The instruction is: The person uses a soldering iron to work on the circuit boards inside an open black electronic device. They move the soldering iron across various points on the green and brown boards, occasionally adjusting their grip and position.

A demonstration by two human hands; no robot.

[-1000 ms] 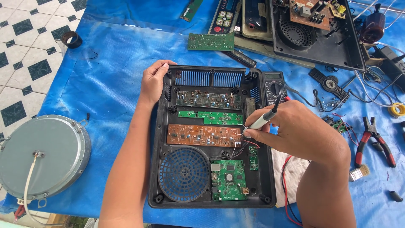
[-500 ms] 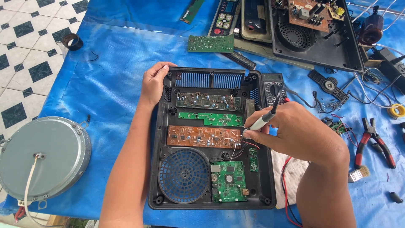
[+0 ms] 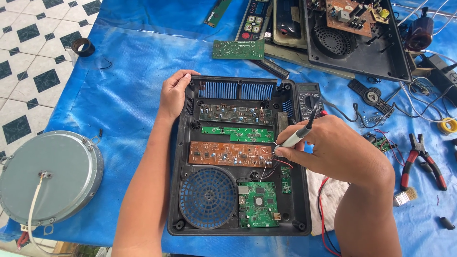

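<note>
Right now, head view only, line by line:

Left hand: your left hand [image 3: 173, 93] curls over the top-left corner of the case [image 3: 183, 157], fingers bent on the rim, thumb along the outer edge.

Right hand: your right hand [image 3: 333, 147] pinches the probe [image 3: 296, 138] between thumb and fingers, pen-fashion, over the case's right side.

Probe: grey, slanted, its tip down at the right end of the brown board [image 3: 228, 154], among thin white and red wires.

Case: black, open, flat on the blue sheet [image 3: 119, 95], between your forearms.

Inside the case: blue fins [image 3: 235, 90] along the top, a dark board, a green strip [image 3: 238, 134], then the brown board; a round grille [image 3: 208, 197] and a green square board [image 3: 258, 204] at the bottom.

Beside it: a meter [image 3: 308, 100] touching the case's top-right edge; red pliers [image 3: 421, 159] and a brush [image 3: 405, 196] well to the right; a grey disc [image 3: 47, 178] off the sheet's left edge.
</note>
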